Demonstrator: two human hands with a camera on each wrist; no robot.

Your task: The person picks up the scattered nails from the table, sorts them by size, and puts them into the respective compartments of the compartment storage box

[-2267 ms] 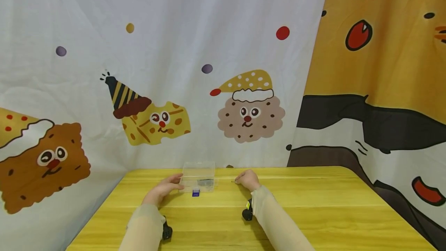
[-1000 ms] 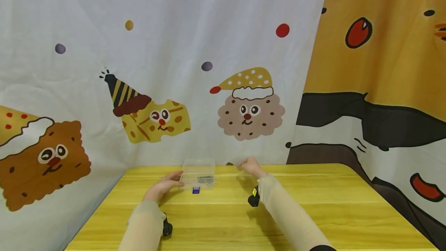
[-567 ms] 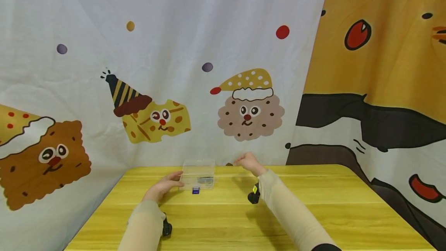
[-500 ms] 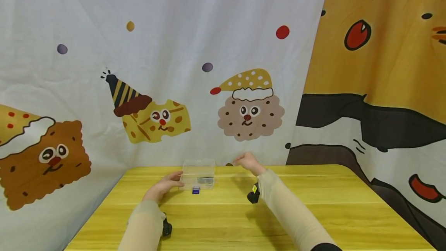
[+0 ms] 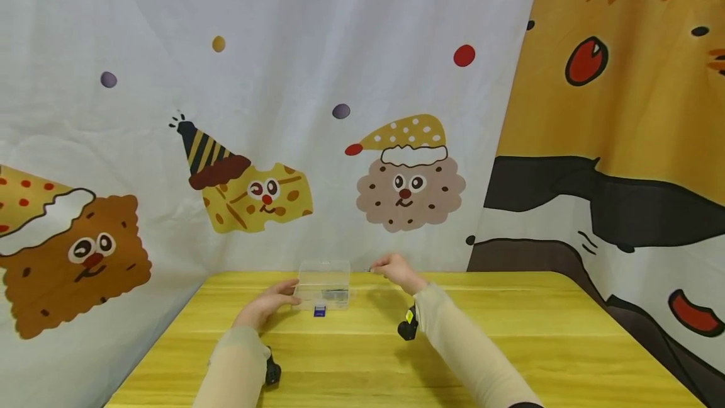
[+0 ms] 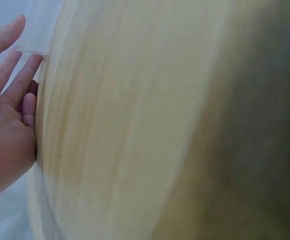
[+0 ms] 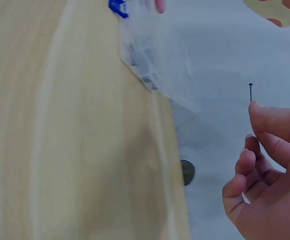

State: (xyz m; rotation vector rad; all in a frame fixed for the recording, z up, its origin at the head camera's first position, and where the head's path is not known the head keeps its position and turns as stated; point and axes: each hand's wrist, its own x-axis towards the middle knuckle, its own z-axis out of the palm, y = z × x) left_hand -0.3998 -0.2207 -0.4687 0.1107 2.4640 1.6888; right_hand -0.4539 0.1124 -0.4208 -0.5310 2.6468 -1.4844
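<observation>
A clear plastic box (image 5: 321, 294) with its lid (image 5: 324, 272) raised stands near the table's far edge. Several small dark pieces lie inside it, too small to tell apart in the head view. On its front sits a blue latch (image 5: 320, 310). My left hand (image 5: 266, 304) is at the box's left side, its fingers extended and touching or almost touching the wall. Right of the box, my right hand (image 5: 398, 271) is raised above the table. In the right wrist view, that hand's thumb and fingers pinch a thin dark nail (image 7: 251, 92), head end up.
The yellow wood-grain table (image 5: 362, 364) spreads in front of the box. Directly behind its far edge hangs a white curtain (image 5: 317, 80) with cartoon prints. Each wrist wears a small black camera.
Since about 2 seconds ago, my right hand has lifted from low over the table. Over the last half second it has come slightly lower, still pinching the nail. My left hand stays beside the box.
</observation>
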